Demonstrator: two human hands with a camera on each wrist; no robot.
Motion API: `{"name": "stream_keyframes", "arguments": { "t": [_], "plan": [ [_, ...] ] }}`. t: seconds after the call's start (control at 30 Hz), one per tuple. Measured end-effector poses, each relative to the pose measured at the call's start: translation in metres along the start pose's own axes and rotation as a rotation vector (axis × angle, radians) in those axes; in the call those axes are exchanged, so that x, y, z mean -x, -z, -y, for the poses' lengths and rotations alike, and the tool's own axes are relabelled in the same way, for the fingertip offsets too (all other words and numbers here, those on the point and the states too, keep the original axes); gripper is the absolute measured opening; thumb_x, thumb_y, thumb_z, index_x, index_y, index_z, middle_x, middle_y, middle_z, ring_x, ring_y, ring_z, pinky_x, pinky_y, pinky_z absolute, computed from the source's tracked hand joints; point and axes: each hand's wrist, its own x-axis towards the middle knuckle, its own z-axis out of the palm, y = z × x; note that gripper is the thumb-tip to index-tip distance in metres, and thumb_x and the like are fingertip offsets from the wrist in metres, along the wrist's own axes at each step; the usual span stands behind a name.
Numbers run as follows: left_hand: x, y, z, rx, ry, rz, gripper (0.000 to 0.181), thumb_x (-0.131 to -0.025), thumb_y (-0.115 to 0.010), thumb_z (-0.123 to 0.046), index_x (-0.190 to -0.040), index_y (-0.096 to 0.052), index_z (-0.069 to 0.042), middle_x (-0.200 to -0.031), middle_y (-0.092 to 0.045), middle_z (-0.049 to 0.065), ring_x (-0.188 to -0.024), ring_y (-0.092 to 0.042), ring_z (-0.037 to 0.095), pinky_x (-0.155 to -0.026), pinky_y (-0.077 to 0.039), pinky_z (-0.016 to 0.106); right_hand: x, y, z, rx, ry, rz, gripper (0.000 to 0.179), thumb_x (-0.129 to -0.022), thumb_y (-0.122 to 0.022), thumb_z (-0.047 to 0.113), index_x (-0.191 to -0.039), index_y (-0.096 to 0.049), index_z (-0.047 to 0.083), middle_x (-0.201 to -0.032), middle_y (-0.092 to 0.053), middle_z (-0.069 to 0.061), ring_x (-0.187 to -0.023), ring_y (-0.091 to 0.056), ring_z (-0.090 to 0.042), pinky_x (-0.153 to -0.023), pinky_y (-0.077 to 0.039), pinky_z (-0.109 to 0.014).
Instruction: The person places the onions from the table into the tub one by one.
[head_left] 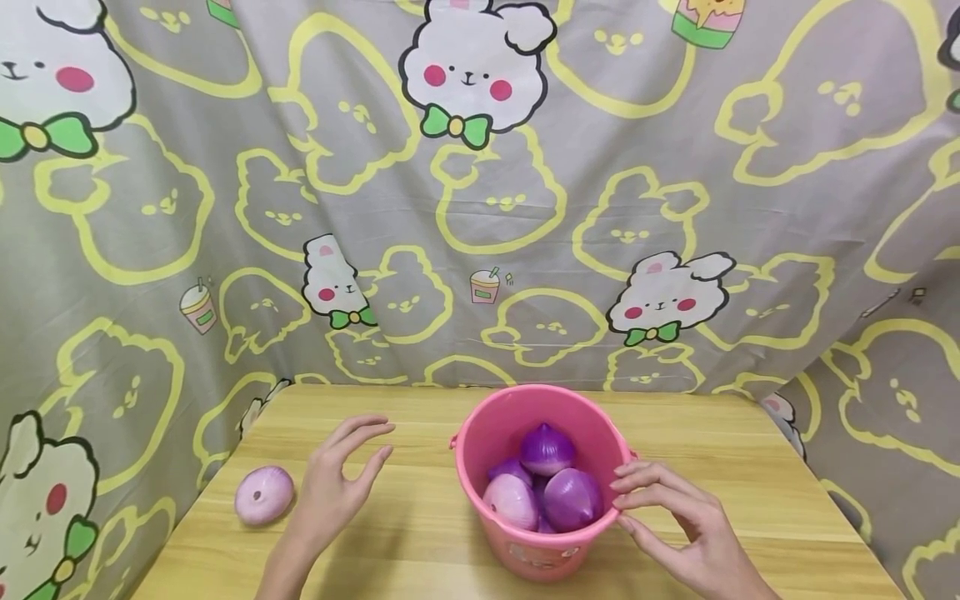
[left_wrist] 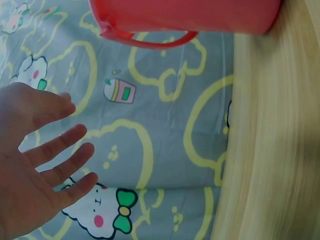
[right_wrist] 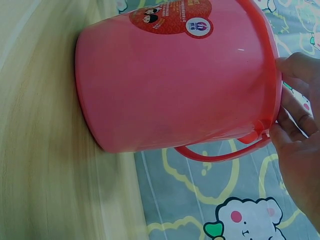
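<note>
A pink bucket [head_left: 543, 546] stands upright on the table with several purple onions [head_left: 547, 450] inside, some partly hidden under others. At its right side my right hand [head_left: 686, 521] holds the rim, fingertips over the edge and thumb just below it. The right wrist view shows these fingers [right_wrist: 295, 117] at the rim beside the hanging handle [right_wrist: 220, 157]. My left hand [head_left: 337, 483] is held above the table, left of the bucket, with relaxed, spread fingers and nothing in them. A paler purple onion [head_left: 264, 496] lies on the table just left of that hand.
The wooden table [head_left: 405, 550] has a light grain. Behind it and along both sides hangs a grey curtain [head_left: 517, 333] printed with cartoon bears and cups. A red label [right_wrist: 170, 17] is stuck on the bucket's outer wall.
</note>
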Motion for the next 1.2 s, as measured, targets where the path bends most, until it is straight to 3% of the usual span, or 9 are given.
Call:
{"name": "stream_keyframes", "arguments": {
  "t": [0.27,0.93,1.2],
  "plan": [
    [0.006,0.008,0.009,-0.074,0.054,0.049,0.038,-0.085,-0.081,0.0,-0.12,-0.074,-0.014,-0.124,-0.067,-0.001,-0.114,-0.065,0.025,-0.103,-0.037,0.008,0.0,-0.001,0.001,-0.013,-0.008,0.001,0.034,-0.078,-0.073,-0.023,-0.107,-0.071,-0.006,-0.117,-0.066,-0.02,-0.126,-0.056,-0.026,-0.112,-0.043,-0.028],
    [0.016,0.025,0.031,-0.187,0.04,0.064,0.039,-0.08,-0.083,0.004,-0.116,-0.075,-0.008,-0.126,-0.066,0.006,-0.112,-0.066,0.031,-0.1,-0.031,0.002,-0.002,-0.001,0.003,0.009,-0.019,0.003,0.037,-0.076,-0.073,-0.024,-0.107,-0.071,-0.005,-0.117,-0.066,-0.019,-0.126,-0.056,-0.026,-0.112,-0.043,-0.028],
    [0.023,0.034,0.042,-0.264,0.04,0.063,0.04,-0.079,-0.085,0.002,-0.116,-0.075,-0.009,-0.124,-0.066,0.009,-0.108,-0.067,0.031,-0.092,-0.039,0.006,0.0,-0.001,0.001,0.006,-0.011,0.006,0.037,-0.076,-0.073,-0.023,-0.107,-0.071,-0.005,-0.117,-0.066,-0.019,-0.126,-0.056,-0.026,-0.112,-0.043,-0.029]
  ]
}}
